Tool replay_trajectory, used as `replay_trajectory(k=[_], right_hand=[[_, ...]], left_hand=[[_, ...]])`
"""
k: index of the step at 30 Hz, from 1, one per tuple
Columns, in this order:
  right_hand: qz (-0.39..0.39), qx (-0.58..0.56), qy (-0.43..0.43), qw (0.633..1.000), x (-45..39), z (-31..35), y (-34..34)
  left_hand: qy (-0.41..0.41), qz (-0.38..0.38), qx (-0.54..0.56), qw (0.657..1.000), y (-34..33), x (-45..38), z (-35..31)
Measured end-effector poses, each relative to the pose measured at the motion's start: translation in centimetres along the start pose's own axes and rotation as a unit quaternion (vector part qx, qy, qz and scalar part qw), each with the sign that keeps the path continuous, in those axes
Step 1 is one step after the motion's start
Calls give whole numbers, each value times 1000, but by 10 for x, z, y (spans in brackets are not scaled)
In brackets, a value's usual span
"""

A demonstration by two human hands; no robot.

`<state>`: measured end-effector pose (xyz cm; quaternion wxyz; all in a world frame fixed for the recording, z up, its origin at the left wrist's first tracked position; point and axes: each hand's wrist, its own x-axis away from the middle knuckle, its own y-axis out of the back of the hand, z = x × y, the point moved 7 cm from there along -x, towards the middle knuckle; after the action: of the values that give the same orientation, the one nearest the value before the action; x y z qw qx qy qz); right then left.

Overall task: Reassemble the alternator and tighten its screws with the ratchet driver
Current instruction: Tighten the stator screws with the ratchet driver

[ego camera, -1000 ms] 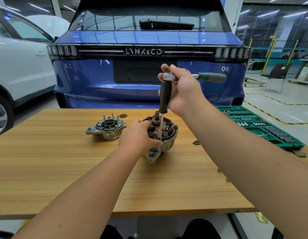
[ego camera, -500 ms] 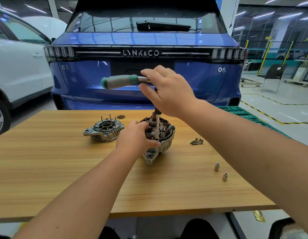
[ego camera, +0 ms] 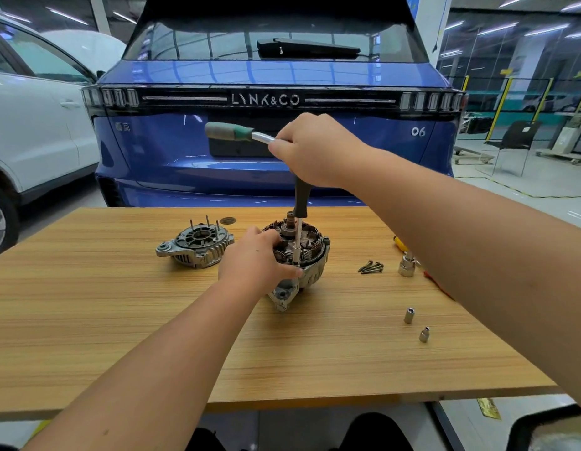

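The open alternator body (ego camera: pixel 310 252), its copper windings showing, stands in the middle of the wooden table (ego camera: pixel 119 336). My left hand (ego camera: pixel 255 260) grips its left side. My right hand (ego camera: pixel 315 151) holds the head of the ratchet driver (ego camera: pixel 232 131), whose green handle points left. The driver's black extension (ego camera: pixel 301 196) and thin shaft run straight down to the near rim of the alternator. The separate end cover (ego camera: pixel 196 245) with upright studs lies to the left.
Several dark screws (ego camera: pixel 371 267) lie right of the alternator, beside a large socket (ego camera: pixel 407 265). Two small sockets (ego camera: pixel 409 315) (ego camera: pixel 424 334) stand nearer the front right. A yellow tool tip (ego camera: pixel 399 243) shows behind my right arm. A blue car (ego camera: pixel 269 151) is parked behind the table.
The ratchet handle has swung from pointing right to pointing left above the alternator. My left hand has kept its hold on the alternator body.
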<state>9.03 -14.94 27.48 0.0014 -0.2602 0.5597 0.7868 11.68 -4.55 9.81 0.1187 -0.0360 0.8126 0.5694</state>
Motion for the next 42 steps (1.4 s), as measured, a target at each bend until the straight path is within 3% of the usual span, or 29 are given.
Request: replay_trajectory(k=[3, 6, 10, 15, 19, 22, 25, 28, 31, 32, 34, 37, 42], right_hand=[[23, -137, -110, 984, 0, -13, 0], [31, -408, -238, 881, 13, -32, -10], [38, -628, -260, 732, 25, -47, -27], [48, -718, -241, 652, 31, -40, -38], [6, -775, -241, 584, 32, -29, -41], [-27, -786, -243, 567, 32, -27, -44], [-87, -768, -206, 600, 30, -28, -43], [-162, -659, -135, 722, 32, -33, -38], [-253, -419, -20, 872, 42, -28, -18], [-269, -334, 31, 903, 43, -24, -13], [-259, -217, 97, 936, 43, -16, -10], [-202, -110, 107, 967, 38, -11, -12], [-152, 39, 114, 981, 35, -3, -12]], left_hand=[[1, 3, -4, 1000, 0, -1, 1], [-2, 2, -5, 1000, 0, -1, 1], [-8, 3, -1, 1000, 1, -1, 1], [-10, 2, -4, 1000, 2, -1, 1], [-11, 1, -12, 1000, 1, -1, 1], [-11, -3, -9, 1000, 1, -2, 0], [-10, -2, -9, 1000, 1, -2, 1], [-6, 0, -8, 1000, 1, -2, 1], [-5, -5, -10, 1000, 2, -2, 1], [-5, -6, -10, 1000, 2, -2, 0], [-5, -5, -13, 1000, 2, -1, 1], [-5, -3, -12, 1000, 3, -1, 1], [-3, -7, -12, 1000, 2, 0, 0]])
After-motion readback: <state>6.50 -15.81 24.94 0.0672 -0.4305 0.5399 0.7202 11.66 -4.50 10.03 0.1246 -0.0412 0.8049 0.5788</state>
